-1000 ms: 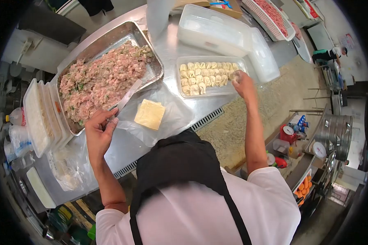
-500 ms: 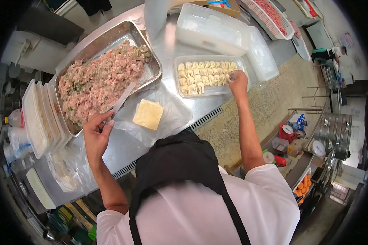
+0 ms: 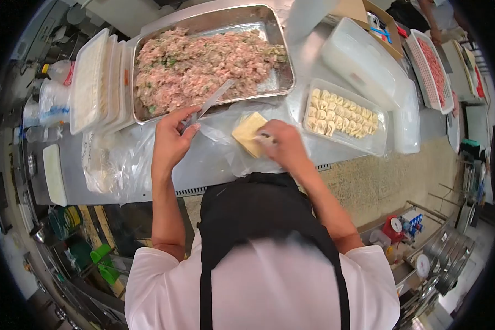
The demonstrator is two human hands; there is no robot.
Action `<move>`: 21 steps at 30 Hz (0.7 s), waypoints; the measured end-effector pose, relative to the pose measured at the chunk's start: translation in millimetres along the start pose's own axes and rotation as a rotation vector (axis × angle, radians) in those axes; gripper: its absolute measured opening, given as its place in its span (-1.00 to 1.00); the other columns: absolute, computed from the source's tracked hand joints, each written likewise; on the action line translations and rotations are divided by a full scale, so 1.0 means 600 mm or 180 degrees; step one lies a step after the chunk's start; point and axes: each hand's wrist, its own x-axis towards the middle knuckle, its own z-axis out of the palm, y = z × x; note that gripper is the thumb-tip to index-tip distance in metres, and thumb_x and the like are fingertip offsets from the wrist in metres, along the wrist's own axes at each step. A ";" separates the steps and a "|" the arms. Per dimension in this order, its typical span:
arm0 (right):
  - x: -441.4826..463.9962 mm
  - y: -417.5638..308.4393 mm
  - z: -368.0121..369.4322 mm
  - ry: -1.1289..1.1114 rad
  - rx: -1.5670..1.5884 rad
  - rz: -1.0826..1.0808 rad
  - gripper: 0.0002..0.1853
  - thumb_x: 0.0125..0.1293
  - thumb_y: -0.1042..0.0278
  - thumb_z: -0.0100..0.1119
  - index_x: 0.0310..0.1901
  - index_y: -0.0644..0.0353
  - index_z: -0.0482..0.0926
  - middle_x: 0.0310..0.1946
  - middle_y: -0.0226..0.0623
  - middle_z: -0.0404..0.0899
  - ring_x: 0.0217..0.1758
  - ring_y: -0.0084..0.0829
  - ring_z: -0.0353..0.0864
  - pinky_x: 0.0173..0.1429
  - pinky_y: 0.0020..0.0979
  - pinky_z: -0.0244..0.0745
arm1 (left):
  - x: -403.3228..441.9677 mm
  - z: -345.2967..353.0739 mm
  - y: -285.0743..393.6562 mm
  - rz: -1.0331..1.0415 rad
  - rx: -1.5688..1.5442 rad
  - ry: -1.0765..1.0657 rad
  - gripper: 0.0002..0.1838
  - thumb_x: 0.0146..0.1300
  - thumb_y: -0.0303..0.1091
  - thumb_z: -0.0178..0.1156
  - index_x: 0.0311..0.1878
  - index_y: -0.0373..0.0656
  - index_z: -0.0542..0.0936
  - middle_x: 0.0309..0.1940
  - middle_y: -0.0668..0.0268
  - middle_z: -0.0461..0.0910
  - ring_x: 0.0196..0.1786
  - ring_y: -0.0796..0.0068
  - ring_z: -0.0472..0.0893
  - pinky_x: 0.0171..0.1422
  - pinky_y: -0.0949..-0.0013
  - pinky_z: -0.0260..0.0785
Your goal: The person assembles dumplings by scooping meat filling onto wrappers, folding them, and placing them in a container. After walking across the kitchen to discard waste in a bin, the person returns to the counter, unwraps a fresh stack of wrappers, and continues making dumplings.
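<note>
My left hand (image 3: 174, 138) is closed around the end of a pale, flat spatula (image 3: 216, 95), whose blade reaches over the near rim of a metal tray (image 3: 203, 103). Pinkish minced meat with green bits (image 3: 198, 69) fills much of that tray. My right hand (image 3: 285, 145) is at the right side of a stack of square yellow dough wrappers (image 3: 246, 131), covering part of it. Motion smears its fingers, so I cannot tell whether they hold anything. Rows of folded dumplings (image 3: 341, 113) lie in a clear plastic container (image 3: 380, 142) to the right.
Lidded plastic containers (image 3: 88, 82) stand left of the tray. Behind the dumplings are an upturned clear tub (image 3: 363, 63) and a lid (image 3: 407, 124). A white basket of meat (image 3: 448, 102) is at far right. Plastic sheeting (image 3: 217, 137) lies under the wrappers. A person (image 3: 437, 19) shows at upper right.
My right hand has moved left from the dumpling container to the wrapper stack. My left hand keeps its hold on the spatula. The camera view has turned.
</note>
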 end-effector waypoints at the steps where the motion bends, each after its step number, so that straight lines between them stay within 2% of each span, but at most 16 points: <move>1: 0.009 -0.008 0.027 -0.0016 0.0021 -0.0026 -0.79 0.13 0.41 0.41 -0.19 0.21 0.71 -0.29 -0.15 0.68 -0.18 -0.10 0.69 -0.10 -0.19 0.61 | -0.002 -0.003 0.002 0.0109 0.0035 0.0073 -0.57 0.10 -0.59 0.34 0.10 -0.15 0.69 -0.24 0.30 0.67 -0.47 0.58 0.38 -0.33 0.45 0.34; 3: 0.020 -0.015 0.064 -0.0043 -0.0740 -0.0161 -0.89 0.12 0.39 0.41 -0.33 0.20 0.71 -0.39 -0.16 0.66 -0.28 -0.09 0.68 -0.19 -0.19 0.59 | -0.005 -0.013 -0.001 0.0208 0.0083 0.0168 -0.57 0.11 -0.60 0.32 0.10 -0.15 0.69 -0.24 0.26 0.68 -0.46 0.53 0.43 -0.30 0.43 0.37; 5: 0.019 0.007 0.084 -0.0113 -0.0711 -0.0043 -0.87 0.10 0.36 0.42 -0.34 0.19 0.72 -0.38 -0.14 0.66 -0.25 -0.09 0.67 -0.18 -0.14 0.57 | -0.005 -0.032 -0.016 0.0111 0.0375 0.0342 -0.62 0.22 -0.63 0.26 0.11 -0.14 0.69 -0.29 0.37 0.59 -0.50 0.70 0.42 -0.40 0.51 0.30; 6: 0.022 0.010 0.085 -0.0177 -0.0699 0.0100 -0.86 0.09 0.32 0.42 -0.34 0.18 0.74 -0.37 -0.12 0.66 -0.22 -0.09 0.66 -0.16 -0.10 0.55 | -0.004 -0.043 -0.023 0.0098 0.0392 0.0373 -0.62 0.22 -0.63 0.26 0.11 -0.14 0.69 -0.29 0.37 0.59 -0.50 0.70 0.42 -0.40 0.51 0.30; 8: 0.021 0.018 0.078 -0.0184 -0.0467 0.0148 -0.86 0.10 0.31 0.42 -0.35 0.18 0.74 -0.37 -0.11 0.67 -0.22 -0.08 0.67 -0.16 -0.11 0.55 | 0.005 -0.064 -0.034 0.0058 0.0762 0.0558 -0.66 0.16 -0.59 0.25 0.01 -0.15 0.73 -0.27 0.09 0.68 -0.36 0.18 0.62 -0.21 0.25 0.48; 9: 0.023 0.019 0.070 -0.0179 -0.0265 0.0217 -0.85 0.12 0.30 0.41 -0.36 0.18 0.74 -0.36 -0.10 0.68 -0.23 -0.08 0.68 -0.16 -0.12 0.55 | 0.013 -0.072 -0.027 0.0060 0.0775 0.0575 -0.66 0.16 -0.59 0.25 0.01 -0.15 0.73 -0.27 0.09 0.68 -0.36 0.18 0.62 -0.21 0.25 0.48; 11: 0.024 0.019 0.059 -0.0237 -0.0133 0.0445 -0.85 0.14 0.29 0.41 -0.33 0.19 0.74 -0.34 -0.09 0.69 -0.23 -0.06 0.68 -0.15 -0.14 0.55 | 0.029 -0.091 -0.007 0.0648 0.2014 0.0426 -0.73 0.11 -0.61 0.18 -0.15 -0.17 0.76 -0.24 0.05 0.67 -0.26 -0.02 0.65 -0.17 0.08 0.49; 12: 0.024 0.019 0.052 -0.0293 -0.0024 0.0694 -0.84 0.17 0.29 0.41 -0.30 0.20 0.75 -0.32 -0.08 0.70 -0.23 -0.05 0.69 -0.14 -0.15 0.55 | 0.038 -0.091 -0.005 0.0649 0.2026 0.0432 -0.73 0.11 -0.61 0.18 -0.15 -0.17 0.76 -0.24 0.05 0.67 -0.26 -0.02 0.65 -0.17 0.08 0.49; 14: 0.026 0.021 0.043 -0.0282 0.0148 0.0709 -0.83 0.19 0.30 0.40 -0.28 0.22 0.74 -0.29 -0.08 0.71 -0.22 -0.04 0.69 -0.13 -0.17 0.56 | 0.059 -0.086 -0.003 0.0560 0.2565 0.0251 -0.79 0.02 -0.63 0.14 -0.32 -0.24 0.73 -0.27 -0.01 0.66 -0.22 -0.12 0.64 -0.13 -0.03 0.48; 16: 0.025 0.024 0.034 -0.0266 0.0318 0.0726 -0.83 0.21 0.31 0.40 -0.27 0.24 0.74 -0.26 -0.08 0.72 -0.20 -0.04 0.70 -0.12 -0.20 0.56 | 0.085 -0.075 -0.025 0.0483 0.2628 0.0159 -0.78 0.04 -0.60 0.18 -0.27 -0.19 0.75 -0.27 0.04 0.67 -0.18 -0.07 0.65 -0.07 0.02 0.49; 18: 0.023 0.028 0.022 -0.0234 0.0650 0.0781 -0.82 0.28 0.36 0.35 -0.21 0.30 0.71 -0.30 -0.17 0.71 -0.26 -0.33 0.68 -0.08 -0.35 0.52 | 0.096 -0.064 -0.032 0.0419 0.2691 0.0062 -0.77 0.06 -0.57 0.22 -0.22 -0.15 0.77 -0.26 0.09 0.69 -0.14 -0.01 0.67 -0.01 0.07 0.51; 19: 0.022 0.028 0.016 -0.0218 0.0655 0.0788 -0.82 0.28 0.36 0.35 -0.21 0.30 0.71 -0.30 -0.17 0.71 -0.26 -0.33 0.68 -0.08 -0.35 0.52 | 0.099 -0.052 -0.026 0.0381 0.2726 0.0009 -0.78 0.05 -0.56 0.21 -0.24 -0.16 0.76 -0.29 0.07 0.68 -0.15 -0.04 0.66 -0.02 0.06 0.51; 21: 0.019 0.025 0.001 -0.0152 0.0758 0.0941 -0.82 0.32 0.36 0.33 -0.20 0.32 0.67 -0.35 -0.27 0.69 -0.26 -0.50 0.61 -0.08 -0.39 0.50 | 0.106 -0.034 -0.021 0.0354 0.2755 -0.0067 -0.79 0.05 -0.54 0.21 -0.26 -0.16 0.76 -0.31 0.05 0.68 -0.17 -0.06 0.66 -0.03 0.05 0.51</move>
